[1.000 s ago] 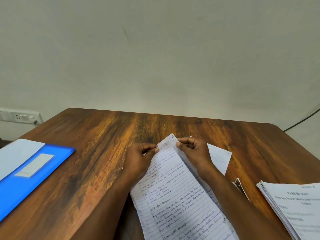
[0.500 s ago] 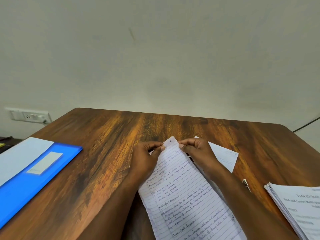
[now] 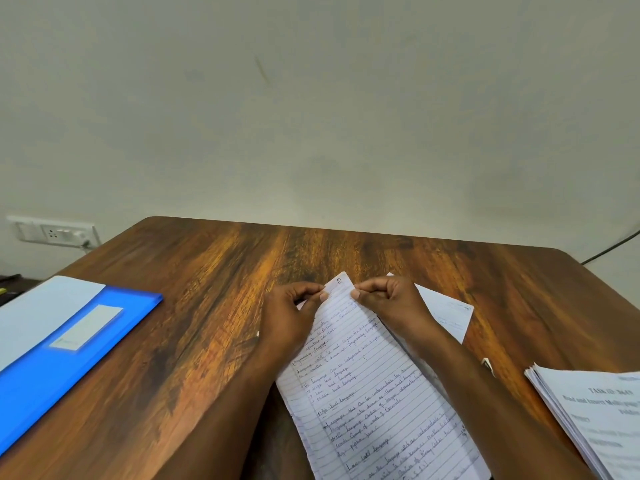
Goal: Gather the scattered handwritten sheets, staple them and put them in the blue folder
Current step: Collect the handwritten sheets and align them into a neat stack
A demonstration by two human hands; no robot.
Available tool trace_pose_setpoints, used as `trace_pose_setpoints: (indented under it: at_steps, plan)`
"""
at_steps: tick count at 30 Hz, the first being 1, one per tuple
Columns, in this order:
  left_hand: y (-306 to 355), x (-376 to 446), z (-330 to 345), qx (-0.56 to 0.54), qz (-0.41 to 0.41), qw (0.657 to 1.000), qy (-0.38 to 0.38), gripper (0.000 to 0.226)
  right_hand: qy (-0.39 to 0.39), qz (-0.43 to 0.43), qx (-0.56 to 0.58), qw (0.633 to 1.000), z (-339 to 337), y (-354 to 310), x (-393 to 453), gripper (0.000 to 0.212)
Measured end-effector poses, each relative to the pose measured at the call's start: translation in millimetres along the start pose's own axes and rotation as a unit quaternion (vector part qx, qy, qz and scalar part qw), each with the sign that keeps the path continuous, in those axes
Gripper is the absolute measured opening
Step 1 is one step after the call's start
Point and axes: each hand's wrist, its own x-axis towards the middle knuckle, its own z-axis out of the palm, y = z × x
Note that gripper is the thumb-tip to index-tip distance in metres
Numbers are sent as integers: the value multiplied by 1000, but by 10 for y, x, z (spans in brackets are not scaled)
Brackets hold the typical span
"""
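Fingers (image 3: pixel 313 292) of the left hand (image 3: pixel 287 318) curl in and pinch the left side of the far corner of the handwritten sheets (image 3: pixel 367 393), while the right hand (image 3: pixel 391 304) pinches the same corner from the right, thumb and fingertips closed on the paper. These lined sheets lie in a stack running from the hands toward the near edge of the wooden table (image 3: pixel 207 306). Another sheet (image 3: pixel 446 315) shows just behind the right hand. At the left the blue folder (image 3: pixel 69 358) lies flat, a white paper (image 3: pixel 38 313) resting on it. A pile of printed pages (image 3: pixel 595 417) sits at the right edge, well apart from the folder
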Motion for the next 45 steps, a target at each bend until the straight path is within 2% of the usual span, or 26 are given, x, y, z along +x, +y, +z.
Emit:
trace_pose_setpoints:
  at_steps: [6, 12, 20, 24, 31, 40, 45]
  plan:
    - [15, -20, -2, -1, 14, 1000, -2, 11, 0, -5, -18, 1000, -10, 18, 15, 12]
    - [3, -12, -1, -11, 22, 1000, -4, 28, 6, -10, -35, 999, -19, 43, 34, 13]
    - [-8, -13, -18, 53, 60, 997, 15, 16, 8, -16, -57, 998, -24, 41, 39, 13]
    - [-24, 1, -9, 48, 59, 997, 16, 7, 12, -13, -48, 999, -28, 35, 31, 13]
    - [21, -40, 28, 23, 43, 998, -46, 27, 1, -10, -34, 999, -5, 30, 18, 14]
    - [4, -37, 50, -13, 6, 999, -37, 17, 15, -10, -40, 999, 28, 26, 19, 13]
    - [0, -20, 55, -6, 1, 1000, -23, 16, 7, -36, -101, 994, 10, -4, 28, 11]
